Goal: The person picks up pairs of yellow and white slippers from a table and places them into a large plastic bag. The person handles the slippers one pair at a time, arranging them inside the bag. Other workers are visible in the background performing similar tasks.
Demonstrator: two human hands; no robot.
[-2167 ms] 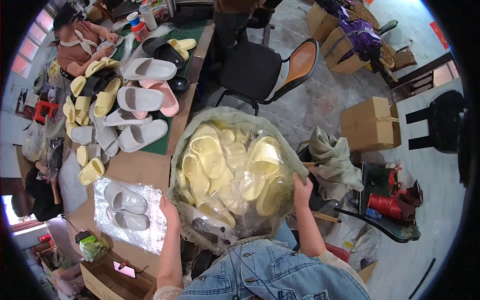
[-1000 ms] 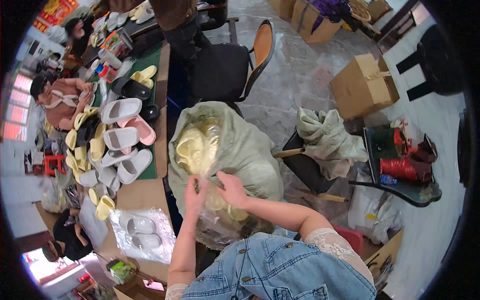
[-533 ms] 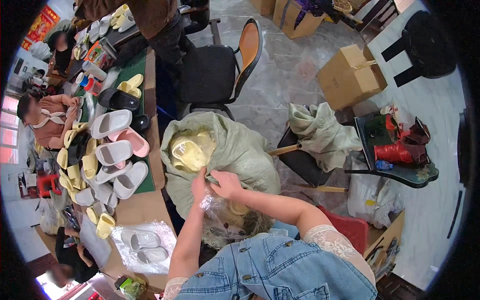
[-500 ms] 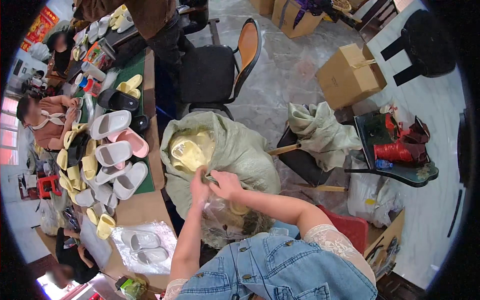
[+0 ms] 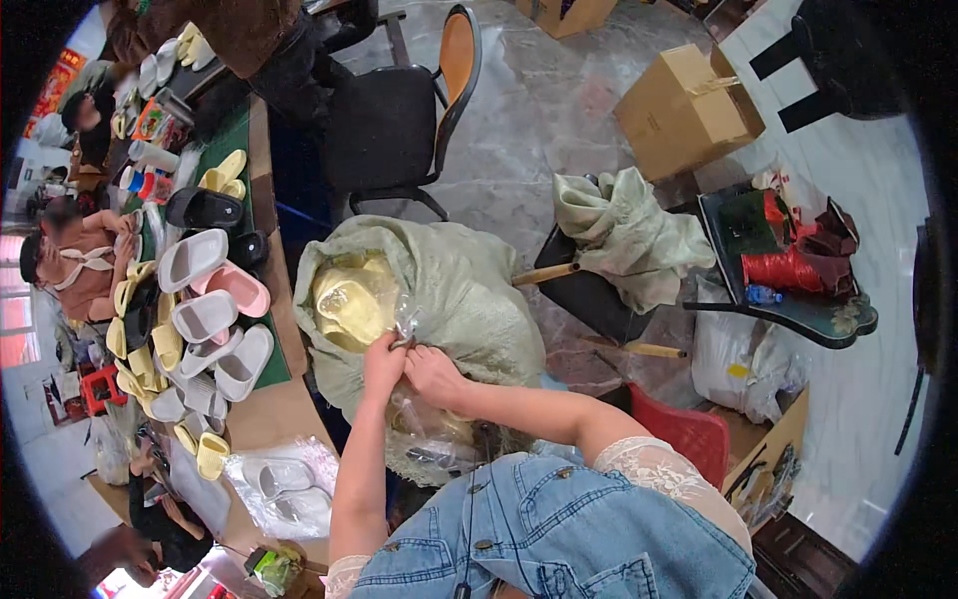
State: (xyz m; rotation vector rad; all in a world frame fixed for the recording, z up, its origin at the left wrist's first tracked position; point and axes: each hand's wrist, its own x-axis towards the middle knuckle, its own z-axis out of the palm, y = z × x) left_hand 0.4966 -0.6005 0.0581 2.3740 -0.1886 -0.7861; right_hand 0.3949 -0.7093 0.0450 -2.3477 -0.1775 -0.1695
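Note:
A bulging pale green woven sack [image 5: 474,290] stands in front of me. Through its mouth shows a yellow slipper [image 5: 351,307] in clear plastic. Closed on the edge of the sack's opening, my left hand [image 5: 383,367] sits on the near side of the mouth. My right hand [image 5: 437,379] is right beside it, its fingers pinching the same edge. More yellow slippers in clear plastic [image 5: 424,424] bulge out below my hands, partly hidden by my forearms.
On the left, a table bears grey slippers [image 5: 207,315], pink, black and yellow ones, and a bagged white pair [image 5: 284,489]. Beyond the sack stands a black chair [image 5: 384,130]. A stool holds another sack [image 5: 639,235]; a cardboard box [image 5: 684,110] is behind. Several people sit around the table.
The whole view has shifted slightly, so the sack and table lie farther left. My hands remain at the sack's edge, my right fingers now more tightly curled beside my left hand.

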